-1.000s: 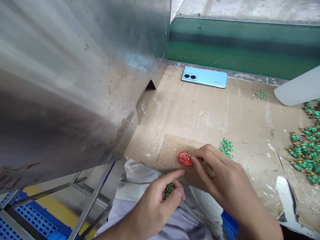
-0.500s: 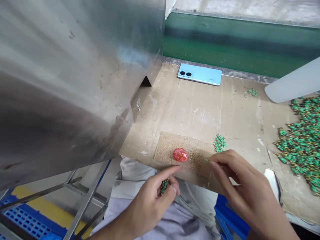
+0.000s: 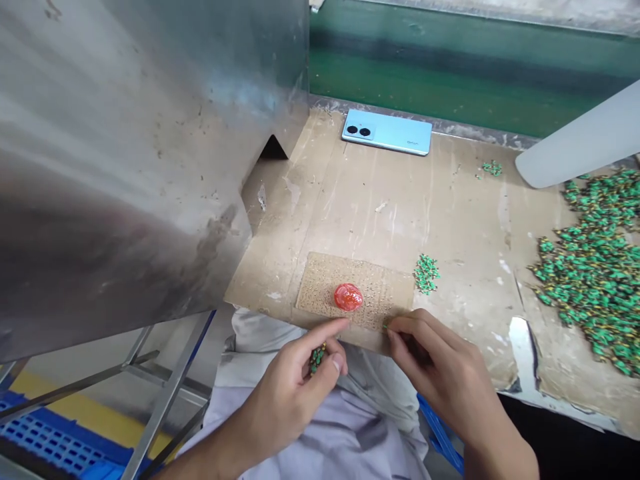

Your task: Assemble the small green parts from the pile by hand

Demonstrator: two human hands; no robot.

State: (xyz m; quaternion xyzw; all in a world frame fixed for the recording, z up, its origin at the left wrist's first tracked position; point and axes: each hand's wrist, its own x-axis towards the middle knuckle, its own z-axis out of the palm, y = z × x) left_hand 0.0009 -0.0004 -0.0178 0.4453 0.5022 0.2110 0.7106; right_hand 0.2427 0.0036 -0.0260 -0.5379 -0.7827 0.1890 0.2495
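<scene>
My left hand (image 3: 295, 383) curls around several small green-and-yellow pieces (image 3: 317, 359), with its index finger stretched along the front edge of a perforated-looking tan board (image 3: 316, 283). On that board sits a glossy red blob (image 3: 348, 297), just beyond the left fingertip. Between thumb and index finger, my right hand (image 3: 443, 370) pinches a tiny green piece (image 3: 385, 327) at the board's near right corner. Most of that piece is hidden by the fingers. Behind the right hand lies a small pile of green pieces (image 3: 427, 274).
A large heap of green-and-yellow pieces (image 3: 595, 273) covers the right side of the cardboard-topped table (image 3: 380, 230). A white cylinder (image 3: 575, 143) leans in over it. A light blue phone (image 3: 395, 135) lies at the back. A big metal panel (image 3: 135, 173) bounds the left.
My right hand has moved left and closer to my left hand with the green piece in its pinch. The left hand keeps its hold. The whole view has shifted slightly.
</scene>
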